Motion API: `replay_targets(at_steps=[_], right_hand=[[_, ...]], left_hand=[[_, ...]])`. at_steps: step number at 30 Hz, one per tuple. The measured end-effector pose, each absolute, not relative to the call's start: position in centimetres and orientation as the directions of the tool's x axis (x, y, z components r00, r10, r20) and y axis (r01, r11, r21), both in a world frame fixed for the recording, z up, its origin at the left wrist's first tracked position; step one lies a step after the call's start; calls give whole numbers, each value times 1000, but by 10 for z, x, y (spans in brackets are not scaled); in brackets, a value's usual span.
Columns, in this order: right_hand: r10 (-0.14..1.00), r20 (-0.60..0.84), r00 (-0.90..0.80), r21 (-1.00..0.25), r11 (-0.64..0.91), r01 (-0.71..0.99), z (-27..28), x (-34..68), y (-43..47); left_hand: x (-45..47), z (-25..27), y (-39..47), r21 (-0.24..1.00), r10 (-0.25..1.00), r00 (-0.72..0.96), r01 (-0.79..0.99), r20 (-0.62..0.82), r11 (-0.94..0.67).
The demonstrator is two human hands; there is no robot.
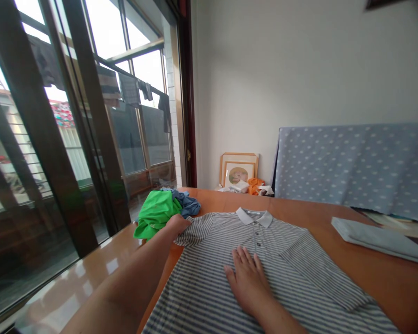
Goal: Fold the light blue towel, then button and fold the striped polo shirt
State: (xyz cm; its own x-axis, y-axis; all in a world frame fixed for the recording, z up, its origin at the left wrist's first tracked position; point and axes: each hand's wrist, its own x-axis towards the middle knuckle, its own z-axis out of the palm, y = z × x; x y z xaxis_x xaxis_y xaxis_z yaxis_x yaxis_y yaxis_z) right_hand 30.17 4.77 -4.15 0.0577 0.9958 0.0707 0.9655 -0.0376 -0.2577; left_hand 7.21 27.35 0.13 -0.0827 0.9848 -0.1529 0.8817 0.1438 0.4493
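A grey-and-white striped polo shirt [209, 273] lies front side up across the wooden table, its pale collar [254, 216] toward the far edge. My left hand [179, 224] reaches out to the sleeve on the left, fingers closed on the fabric near its hem. Flat on the shirt's chest, below the buttons, rests my right hand [246, 277] with its fingers stretched out. The sleeve on the right lies folded over the body of the shirt. The lower end of the shirt runs out of view.
Bright green cloth [156, 211] and blue cloth [188, 204] lie heaped beside my left hand. A folded grey garment [379, 239] sits at the right on the table [299, 208]. Behind are picture frames [239, 157] and a dotted blue cover [351, 162]. Glass doors [132, 139] stand left.
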Motion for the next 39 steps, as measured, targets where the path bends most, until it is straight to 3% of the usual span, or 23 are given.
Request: replay_targets(at_steps=[8,16,21,33,39], right_hand=[[995,84,52,-278,-27,960,-41,302,47],[994,97,58,-296,-27,955,-40,301,46],[994,89,58,-306,-28,952,-39,301,45],[994,89,68,-332,-34,943,-38,301,47],[990,125,67,-347,-20,938,-39,302,47]], left_hand=[[69,-2,267,385,998,-43,921,-52,60],[49,14,249,399,962,-65,916,264,-48],[46,30,240,409,929,-22,902,369,-140],[114,66,186,336,894,202,875,400,-348],[152,46,176,412,882,329,791,337,-453]])
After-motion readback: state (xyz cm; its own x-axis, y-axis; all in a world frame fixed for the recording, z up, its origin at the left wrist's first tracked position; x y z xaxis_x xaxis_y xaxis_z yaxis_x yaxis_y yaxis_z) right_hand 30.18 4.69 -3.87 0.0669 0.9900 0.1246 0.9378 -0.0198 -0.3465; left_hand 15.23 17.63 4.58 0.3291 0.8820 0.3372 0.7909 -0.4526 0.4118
